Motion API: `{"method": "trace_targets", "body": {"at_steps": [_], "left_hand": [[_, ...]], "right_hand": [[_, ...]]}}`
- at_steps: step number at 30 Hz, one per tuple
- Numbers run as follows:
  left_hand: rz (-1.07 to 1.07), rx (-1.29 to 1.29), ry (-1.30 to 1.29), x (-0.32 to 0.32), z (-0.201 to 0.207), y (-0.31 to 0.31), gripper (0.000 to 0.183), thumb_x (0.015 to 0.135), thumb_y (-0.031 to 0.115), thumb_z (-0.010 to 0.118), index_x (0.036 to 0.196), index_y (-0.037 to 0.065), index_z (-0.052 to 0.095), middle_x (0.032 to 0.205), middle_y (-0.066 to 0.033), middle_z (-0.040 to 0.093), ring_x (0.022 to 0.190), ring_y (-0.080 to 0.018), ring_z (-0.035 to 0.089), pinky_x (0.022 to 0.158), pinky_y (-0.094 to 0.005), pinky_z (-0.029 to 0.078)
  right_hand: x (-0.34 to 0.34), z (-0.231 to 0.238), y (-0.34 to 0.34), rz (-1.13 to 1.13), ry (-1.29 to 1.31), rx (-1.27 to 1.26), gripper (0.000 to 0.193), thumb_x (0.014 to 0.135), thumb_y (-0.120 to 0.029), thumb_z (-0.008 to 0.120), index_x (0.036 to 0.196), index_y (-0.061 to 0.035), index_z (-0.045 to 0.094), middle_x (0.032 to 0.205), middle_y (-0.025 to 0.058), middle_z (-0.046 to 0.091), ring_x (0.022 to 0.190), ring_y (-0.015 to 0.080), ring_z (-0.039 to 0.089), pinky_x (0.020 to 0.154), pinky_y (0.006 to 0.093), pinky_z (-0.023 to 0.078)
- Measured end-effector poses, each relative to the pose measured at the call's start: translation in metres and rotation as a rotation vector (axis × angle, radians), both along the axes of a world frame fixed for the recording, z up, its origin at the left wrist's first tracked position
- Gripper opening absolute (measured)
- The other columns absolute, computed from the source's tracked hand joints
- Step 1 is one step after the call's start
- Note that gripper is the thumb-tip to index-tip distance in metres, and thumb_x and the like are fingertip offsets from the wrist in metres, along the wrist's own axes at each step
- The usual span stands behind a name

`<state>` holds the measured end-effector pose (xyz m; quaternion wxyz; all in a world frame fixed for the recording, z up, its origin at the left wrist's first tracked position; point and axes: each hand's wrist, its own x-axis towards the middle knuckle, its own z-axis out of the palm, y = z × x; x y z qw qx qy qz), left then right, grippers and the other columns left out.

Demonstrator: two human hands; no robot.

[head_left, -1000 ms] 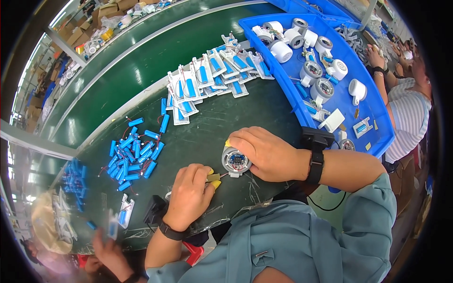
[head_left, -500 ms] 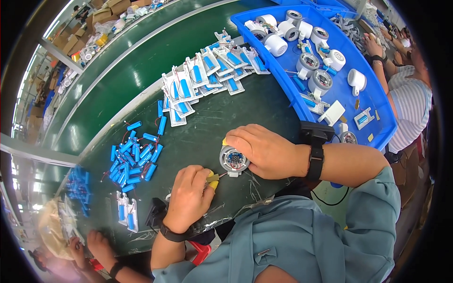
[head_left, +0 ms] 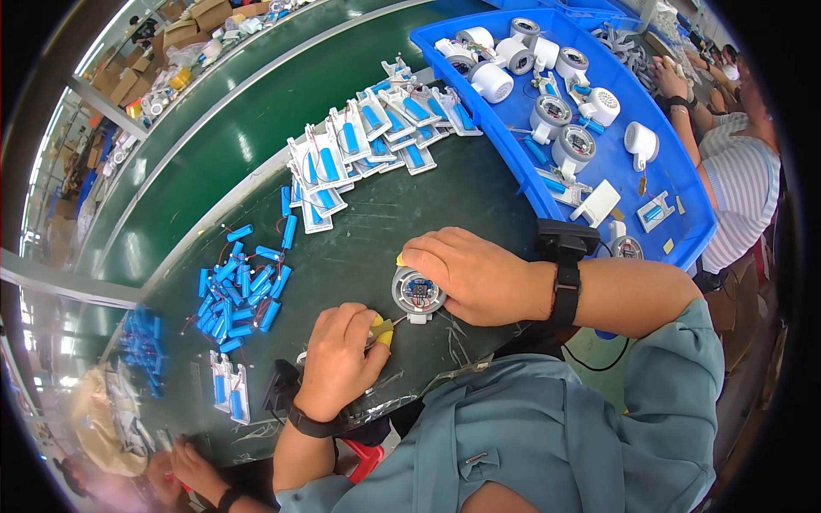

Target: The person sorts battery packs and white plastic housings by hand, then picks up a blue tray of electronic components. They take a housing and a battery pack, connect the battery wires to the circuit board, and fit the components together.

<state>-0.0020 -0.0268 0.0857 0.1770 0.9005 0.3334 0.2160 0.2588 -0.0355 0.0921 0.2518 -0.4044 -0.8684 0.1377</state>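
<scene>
My right hand (head_left: pixel 470 275) is closed around a round grey-rimmed housing (head_left: pixel 398 301), keeping it face up on the dark green worktop. Inside the housing a small circuit board (head_left: pixel 420 291) with fine wires shows, and a short white stub sticks out at its near side. To the left, my left hand (head_left: pixel 340 349) pinches a small flat tan piece (head_left: pixel 387 326) between fingertips in yellow covers. A thin reddish wire runs from that piece to the housing. Part of the piece is hidden by the fingers.
Blue cylindrical cells (head_left: pixel 239 291) lie heaped at left, with two white holders (head_left: pixel 229 389) nearer me. White plates with blue cells (head_left: pixel 351 141) are piled at the back. A blue bin (head_left: pixel 513 162) of white-and-grey units stands right. Other people's hands (head_left: pixel 195 470) are at lower left.
Both my hands keep their grips, and the housing looks almost unmoved. The whole view has shifted slightly. At lower left another person's hands have changed position.
</scene>
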Motion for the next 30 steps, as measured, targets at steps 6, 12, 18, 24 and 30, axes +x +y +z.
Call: {"method": "trace_targets", "body": {"at_steps": [6, 12, 18, 24, 30], "left_hand": [[0.011, 0.005, -0.006, 0.001, 0.001, 0.001, 0.033, 0.071, 0.004, 0.071, 0.103, -0.001, 0.064, 0.104, -0.0144, 0.063, 0.093, -0.0374, 0.061, 0.084, -0.0446, 0.051], [-0.029, 0.037, -0.006, 0.0, 0.001, 0.005, 0.037, 0.072, 0.005, 0.071, 0.108, 0.0, 0.064, 0.1, -0.0137, 0.065, 0.091, -0.0364, 0.062, 0.085, -0.0454, 0.051], [-0.016, -0.1, 0.031, -0.009, 0.005, 0.001, 0.042, 0.075, 0.005, 0.073, 0.115, 0.004, 0.061, 0.099, -0.0136, 0.065, 0.084, -0.0356, 0.063, 0.077, -0.0419, 0.052], [-0.111, -0.496, -0.264, -0.024, 0.04, -0.001, 0.039, 0.079, -0.004, 0.068, 0.116, 0.002, 0.062, 0.099, -0.0118, 0.063, 0.084, -0.0247, 0.065, 0.074, -0.0332, 0.05], [0.297, -0.843, -0.708, -0.086, 0.072, -0.023, 0.024, 0.089, 0.002, 0.067, 0.113, -0.001, 0.067, 0.102, -0.0065, 0.068, 0.088, -0.0122, 0.064, 0.075, -0.0254, 0.05]], "right_hand": [[0.0, 0.0, 0.001, 0.002, -0.005, -0.009, 0.061, 0.072, 0.001, 0.072, 0.129, 0.0001, 0.048, 0.127, 0.0186, 0.055, 0.115, 0.0389, 0.055, 0.101, 0.0458, 0.044], [0.001, 0.001, 0.001, 0.004, -0.011, -0.018, 0.063, 0.072, 0.001, 0.072, 0.13, 0.0001, 0.047, 0.129, 0.0188, 0.054, 0.116, 0.039, 0.055, 0.102, 0.0461, 0.044], [0.0, 0.005, 0.002, 0.014, 0.009, -0.169, 0.066, 0.075, -0.003, 0.072, 0.134, 0.0003, 0.044, 0.129, 0.0198, 0.053, 0.117, 0.0407, 0.055, 0.101, 0.0453, 0.045], [0.01, 0.023, -0.003, 0.058, -0.049, -0.409, 0.073, 0.08, -0.01, 0.074, 0.142, 0.0007, 0.038, 0.129, 0.0206, 0.051, 0.117, 0.0404, 0.056, 0.099, 0.0429, 0.048], [0.013, 0.034, 0.002, 0.13, -0.027, -0.417, 0.072, 0.084, -0.01, 0.072, 0.145, -0.0007, 0.035, 0.131, 0.0195, 0.049, 0.111, 0.0353, 0.06, 0.094, 0.0418, 0.051]]}}
